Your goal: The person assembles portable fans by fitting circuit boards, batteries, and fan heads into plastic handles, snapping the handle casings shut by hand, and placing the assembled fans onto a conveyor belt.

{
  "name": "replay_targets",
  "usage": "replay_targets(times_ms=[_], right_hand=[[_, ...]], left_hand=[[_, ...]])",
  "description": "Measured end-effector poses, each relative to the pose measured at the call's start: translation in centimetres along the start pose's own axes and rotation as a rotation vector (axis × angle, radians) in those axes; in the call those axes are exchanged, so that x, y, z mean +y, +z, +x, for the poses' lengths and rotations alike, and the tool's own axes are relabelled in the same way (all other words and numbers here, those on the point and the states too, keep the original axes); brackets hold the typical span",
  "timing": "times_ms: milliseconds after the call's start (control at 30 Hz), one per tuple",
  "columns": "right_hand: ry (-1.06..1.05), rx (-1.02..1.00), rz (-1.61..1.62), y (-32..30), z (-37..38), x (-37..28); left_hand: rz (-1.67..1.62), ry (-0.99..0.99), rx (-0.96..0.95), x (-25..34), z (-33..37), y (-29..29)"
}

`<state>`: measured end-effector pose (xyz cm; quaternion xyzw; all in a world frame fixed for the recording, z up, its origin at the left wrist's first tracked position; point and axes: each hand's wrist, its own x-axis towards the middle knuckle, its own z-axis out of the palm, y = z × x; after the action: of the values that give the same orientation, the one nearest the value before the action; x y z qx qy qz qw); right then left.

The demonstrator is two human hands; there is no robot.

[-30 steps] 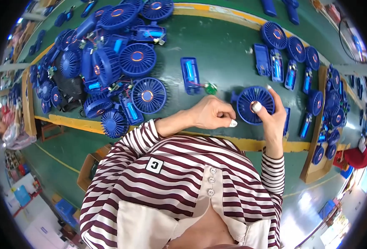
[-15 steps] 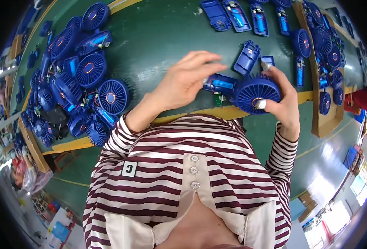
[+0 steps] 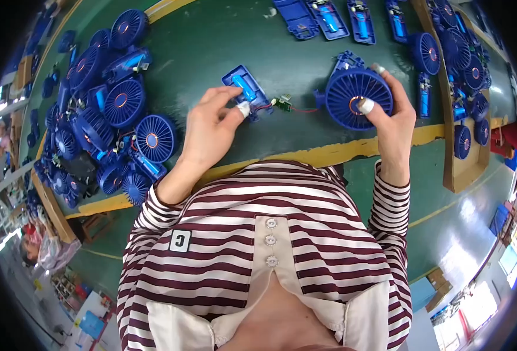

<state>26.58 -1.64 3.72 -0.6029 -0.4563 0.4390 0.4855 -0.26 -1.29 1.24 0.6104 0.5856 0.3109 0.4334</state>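
My right hand [image 3: 392, 123] grips the round blue fan head [image 3: 359, 98] by its right side, with a white-wrapped thumb on its front grille. In my left hand [image 3: 213, 126], thumb and fingers pinch a blue handle shell [image 3: 244, 82] that holds a light-blue battery [image 3: 244, 88]. Between the hands hangs a small green circuit board [image 3: 283, 103], joined by thin wires to the battery on one side and the fan head on the other. Partly behind the fan head lies another blue handle part [image 3: 346, 61].
A big heap of blue fans [image 3: 94, 111] covers the table's left side. Along the far edge lie several handle shells with batteries [image 3: 361, 23]. A fan [image 3: 427, 55] lies right of my right hand, beside a cardboard box [image 3: 466, 175] of more fans.
My left hand has moved left and taken hold of the battery shell, drawing it away from the fan head. Wires and circuit board now stretch between them. My right hand keeps its grip.
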Motion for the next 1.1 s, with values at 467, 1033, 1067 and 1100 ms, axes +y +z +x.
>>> replay_targets(times_ms=[467, 1033, 1067, 1100], right_hand=[[-0.113, -0.04, 0.225, 1.4, 4.7, -1.0], [0.043, -0.163, 0.414, 3.2, 2.1, -5.5], [0.054, -0.197, 0.375, 3.1, 1.7, -5.5], [0.078, -0.217, 0.378, 3.4, 1.1, -5.7]], left_hand=[[0.782, 0.469, -0.298, 1.4, 3.0, -0.8], [-1.273, -0.554, -0.682, -2.4, 1.3, 0.8], [-1.24, -0.577, -0.626, -2.2, 1.3, 0.9], [-1.203, -0.601, -0.57, -1.8, 1.3, 0.9]])
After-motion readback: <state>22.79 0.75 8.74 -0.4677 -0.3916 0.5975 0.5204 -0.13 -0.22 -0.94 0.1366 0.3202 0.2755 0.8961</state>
